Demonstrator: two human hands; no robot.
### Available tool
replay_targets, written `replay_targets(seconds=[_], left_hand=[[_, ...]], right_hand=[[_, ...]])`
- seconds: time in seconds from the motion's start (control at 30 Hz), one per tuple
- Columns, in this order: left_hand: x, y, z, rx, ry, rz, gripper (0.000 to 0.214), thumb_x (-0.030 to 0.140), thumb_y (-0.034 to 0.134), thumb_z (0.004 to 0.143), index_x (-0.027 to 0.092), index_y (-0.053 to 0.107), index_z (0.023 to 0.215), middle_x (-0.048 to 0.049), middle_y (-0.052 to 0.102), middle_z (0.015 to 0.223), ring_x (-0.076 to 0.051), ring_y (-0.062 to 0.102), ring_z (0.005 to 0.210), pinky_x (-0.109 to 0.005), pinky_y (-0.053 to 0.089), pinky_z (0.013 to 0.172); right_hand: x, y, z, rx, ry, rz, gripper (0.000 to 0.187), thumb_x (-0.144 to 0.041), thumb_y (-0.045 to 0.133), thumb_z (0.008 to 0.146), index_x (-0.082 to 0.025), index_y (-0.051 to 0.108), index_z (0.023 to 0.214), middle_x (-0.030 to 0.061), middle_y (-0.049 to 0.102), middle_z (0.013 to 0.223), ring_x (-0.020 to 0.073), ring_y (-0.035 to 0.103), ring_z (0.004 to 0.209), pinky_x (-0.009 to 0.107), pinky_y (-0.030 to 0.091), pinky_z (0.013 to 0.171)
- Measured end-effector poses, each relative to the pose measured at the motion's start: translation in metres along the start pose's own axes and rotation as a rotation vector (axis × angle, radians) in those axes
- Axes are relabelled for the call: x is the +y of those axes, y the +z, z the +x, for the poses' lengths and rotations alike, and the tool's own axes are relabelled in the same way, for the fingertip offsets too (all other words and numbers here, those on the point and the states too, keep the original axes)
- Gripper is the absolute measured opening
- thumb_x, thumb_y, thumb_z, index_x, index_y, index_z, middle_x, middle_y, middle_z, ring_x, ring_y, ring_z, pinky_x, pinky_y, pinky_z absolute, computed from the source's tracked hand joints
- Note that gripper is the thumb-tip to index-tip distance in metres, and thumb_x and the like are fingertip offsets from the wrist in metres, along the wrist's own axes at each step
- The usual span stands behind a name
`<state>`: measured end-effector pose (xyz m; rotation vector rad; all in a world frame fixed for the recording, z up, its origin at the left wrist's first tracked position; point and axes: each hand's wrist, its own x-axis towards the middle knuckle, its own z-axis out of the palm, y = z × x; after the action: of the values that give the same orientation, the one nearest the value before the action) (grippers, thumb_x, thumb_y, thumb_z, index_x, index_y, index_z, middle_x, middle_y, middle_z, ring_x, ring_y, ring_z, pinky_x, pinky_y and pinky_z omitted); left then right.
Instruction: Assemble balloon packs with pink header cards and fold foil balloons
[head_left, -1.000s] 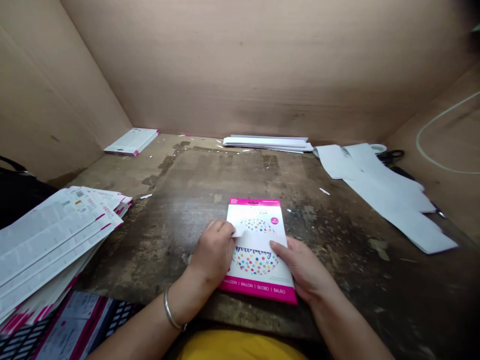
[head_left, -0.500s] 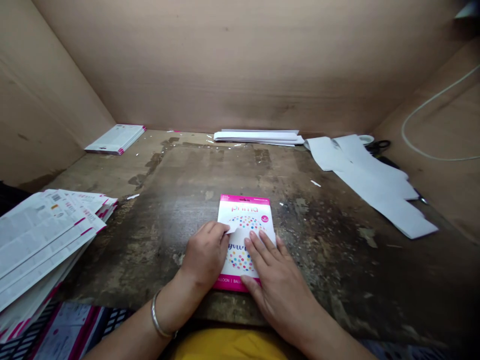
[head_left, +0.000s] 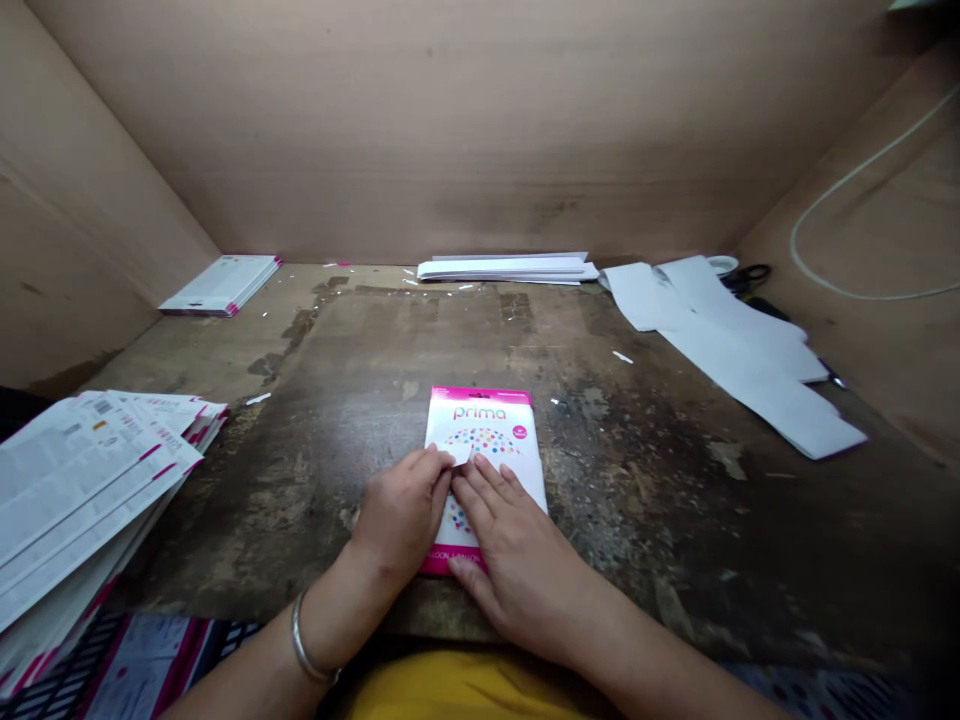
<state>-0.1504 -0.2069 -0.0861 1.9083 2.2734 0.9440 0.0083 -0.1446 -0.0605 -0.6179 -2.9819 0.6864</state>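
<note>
A white and pink balloon packet [head_left: 529, 480] with coloured dots and "prima" printed on it lies flat on the table in front of me. My left hand [head_left: 405, 510] rests at its left edge, thumb and forefinger pinching a small white piece of paper [head_left: 462, 454] over the packet's face. Whether that piece is stuck to the packet I cannot tell. My right hand [head_left: 517, 550] lies on the packet's lower right half with fingers stretched out, their tips by the white piece. Part of the printing is hidden under both hands.
Printed packets [head_left: 97, 470] are piled at the left, above a dark crate [head_left: 75, 650]. A smaller stack [head_left: 221, 285] sits at the back left. White paper strips [head_left: 502, 268] lie along the back wall, larger white sheets [head_left: 735, 350] at the right, near scissors [head_left: 746, 280].
My right hand has slid left across the packet, its fingertips now beside the small white piece. The left hand keeps its pinch. The whole view has shifted slightly.
</note>
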Motion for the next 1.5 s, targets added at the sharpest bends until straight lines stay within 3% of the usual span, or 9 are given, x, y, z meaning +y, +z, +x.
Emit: replay_targets(seconds=[0.17, 0.27, 0.47, 0.7, 0.8, 0.93, 1.27, 1.5], left_hand=[[0.002, 0.002, 0.0, 0.0, -0.029, 0.07, 0.013, 0.018, 0.049, 0.086, 0.018, 0.062, 0.09, -0.006, 0.068, 0.091, -0.018, 0.066, 0.078, -0.027, 0.051, 0.068], [0.002, 0.003, 0.001, -0.008, -0.031, 0.094, 0.014, 0.019, 0.048, 0.087, 0.018, 0.062, 0.089, -0.006, 0.068, 0.091, -0.017, 0.066, 0.077, -0.026, 0.051, 0.066], [0.002, 0.0, 0.001, 0.016, -0.062, 0.033, 0.013, 0.018, 0.049, 0.086, 0.018, 0.061, 0.09, -0.0038, 0.068, 0.086, -0.016, 0.065, 0.077, -0.025, 0.05, 0.069], [0.005, 0.003, -0.002, -0.013, -0.032, 0.135, 0.016, 0.018, 0.047, 0.087, 0.019, 0.063, 0.088, -0.0061, 0.069, 0.089, -0.019, 0.066, 0.076, -0.027, 0.051, 0.066], [0.004, 0.004, -0.003, -0.012, -0.013, 0.166, 0.014, 0.018, 0.049, 0.087, 0.02, 0.063, 0.09, -0.0064, 0.069, 0.094, -0.019, 0.067, 0.079, -0.027, 0.051, 0.066], [0.003, 0.005, -0.003, -0.031, 0.002, 0.173, 0.014, 0.017, 0.048, 0.087, 0.02, 0.062, 0.088, -0.0059, 0.068, 0.094, -0.019, 0.066, 0.081, -0.026, 0.05, 0.066], [0.013, -0.001, 0.0, -0.066, -0.009, 0.238, 0.015, 0.018, 0.047, 0.088, 0.018, 0.059, 0.079, -0.0035, 0.061, 0.076, -0.018, 0.058, 0.073, -0.028, 0.044, 0.066], [0.012, 0.001, -0.002, -0.091, 0.044, 0.303, 0.013, 0.017, 0.048, 0.088, 0.018, 0.06, 0.083, -0.0072, 0.065, 0.087, -0.02, 0.061, 0.075, -0.029, 0.047, 0.067]], right_hand=[[-0.003, 0.007, -0.004, 0.077, 0.07, -0.034, 0.066, -0.035, 0.058, 0.082, -0.01, 0.037, 0.139, 0.0168, 0.021, 0.149, 0.0321, 0.015, 0.137, 0.05, 0.024, 0.11], [-0.006, 0.013, -0.008, 0.132, 0.125, -0.058, 0.066, -0.041, 0.053, 0.086, -0.007, 0.036, 0.139, 0.0199, 0.024, 0.147, 0.034, 0.017, 0.136, 0.055, 0.019, 0.11], [-0.01, 0.006, 0.001, 0.044, 0.056, -0.014, 0.084, -0.056, 0.058, 0.08, -0.003, 0.031, 0.14, 0.0186, 0.024, 0.146, 0.0325, 0.017, 0.137, 0.052, 0.016, 0.112], [0.003, -0.005, -0.003, -0.012, -0.015, 0.057, 0.078, -0.041, 0.063, 0.079, -0.008, 0.03, 0.142, 0.0124, 0.025, 0.148, 0.0263, 0.017, 0.138, 0.044, 0.017, 0.114], [0.015, -0.009, -0.016, 0.032, -0.054, 0.055, 0.071, -0.035, 0.061, 0.081, -0.012, 0.031, 0.142, 0.009, 0.025, 0.149, 0.0235, 0.016, 0.138, 0.043, 0.02, 0.114], [0.022, -0.005, -0.028, 0.084, 0.018, 0.03, 0.072, -0.038, 0.062, 0.081, -0.011, 0.034, 0.141, 0.0123, 0.028, 0.147, 0.0282, 0.017, 0.138, 0.051, 0.018, 0.113], [0.013, -0.003, -0.011, 0.011, -0.002, 0.031, 0.078, -0.042, 0.065, 0.076, -0.013, 0.033, 0.141, 0.0096, 0.026, 0.148, 0.026, 0.019, 0.137, 0.048, 0.016, 0.113], [0.017, 0.004, -0.014, 0.051, -0.031, 0.041, 0.083, -0.041, 0.065, 0.076, -0.009, 0.027, 0.143, 0.0112, 0.025, 0.149, 0.024, 0.017, 0.138, 0.047, 0.014, 0.114]])
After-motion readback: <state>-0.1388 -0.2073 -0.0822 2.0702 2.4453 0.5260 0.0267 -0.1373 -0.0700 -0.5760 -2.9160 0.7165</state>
